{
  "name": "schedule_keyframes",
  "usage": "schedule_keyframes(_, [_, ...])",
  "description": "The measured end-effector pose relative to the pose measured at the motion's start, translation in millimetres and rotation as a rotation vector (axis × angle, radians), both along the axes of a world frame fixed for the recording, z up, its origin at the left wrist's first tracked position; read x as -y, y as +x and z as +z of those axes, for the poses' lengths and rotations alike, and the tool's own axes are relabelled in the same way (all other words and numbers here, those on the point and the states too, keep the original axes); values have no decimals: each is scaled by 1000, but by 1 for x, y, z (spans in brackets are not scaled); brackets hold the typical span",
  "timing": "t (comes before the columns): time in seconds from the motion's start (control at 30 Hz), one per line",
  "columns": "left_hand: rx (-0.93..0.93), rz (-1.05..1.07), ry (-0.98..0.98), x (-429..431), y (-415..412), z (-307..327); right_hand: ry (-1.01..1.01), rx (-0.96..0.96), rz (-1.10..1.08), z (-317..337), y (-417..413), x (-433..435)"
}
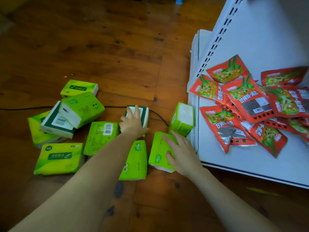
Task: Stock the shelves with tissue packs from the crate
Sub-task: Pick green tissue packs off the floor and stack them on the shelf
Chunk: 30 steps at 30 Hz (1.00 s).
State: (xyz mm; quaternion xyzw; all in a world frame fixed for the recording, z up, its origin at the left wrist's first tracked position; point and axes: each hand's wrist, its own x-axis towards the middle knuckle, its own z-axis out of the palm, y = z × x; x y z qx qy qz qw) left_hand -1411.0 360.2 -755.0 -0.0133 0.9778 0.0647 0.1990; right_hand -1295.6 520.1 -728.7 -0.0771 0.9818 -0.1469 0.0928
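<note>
green tissue packs (58,158): about ten lie loose on the wooden floor (117,56), some flat, some tipped onto each other; no crate in view.
shelf (234,161): white, just to my right, holding only red snack packets (247,97); i see no tissue pack on it.
progress: i judge the stocking barely begun, with every visible pack left to lift across.
left grip (133,124): arm stretched forward, fingers straight over the top of a white and dark green pack (143,114), thumb at its side; apart, not clamped.
right grip (181,150): fingers spread flat on a lime pack (157,148) near the shelf edge, thumb on top; apart, only pressing.
upright pack (182,119): stands on end just beside the shelf's front corner.
</note>
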Motion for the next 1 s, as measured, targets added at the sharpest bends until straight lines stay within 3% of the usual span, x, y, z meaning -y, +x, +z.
schedule_keyframes(0.17, [50,2,146,10,0,10,-37,39,-22,11,0,1])
schedule_keyframes(0.3, [38,108,353,12,-2,30,-206,81,-146,20,-6,8])
schedule_keyframes(0.4, [39,190,573,14,-3,41,-450,128,-288,23,-14,15])
schedule_keyframes(0.5, [43,240,794,10,3,58,-838,242,-540,37,-21,24])
schedule_keyframes(0.6, [73,218,912,4,12,72,-1150,349,-719,54,-29,33])
schedule_keyframes(0.73, [111,139,992,-3,30,84,-1417,379,-752,69,-36,41])
schedule_keyframes(1.0, [17,-63,1124,3,44,113,-1424,173,-672,95,-28,37])
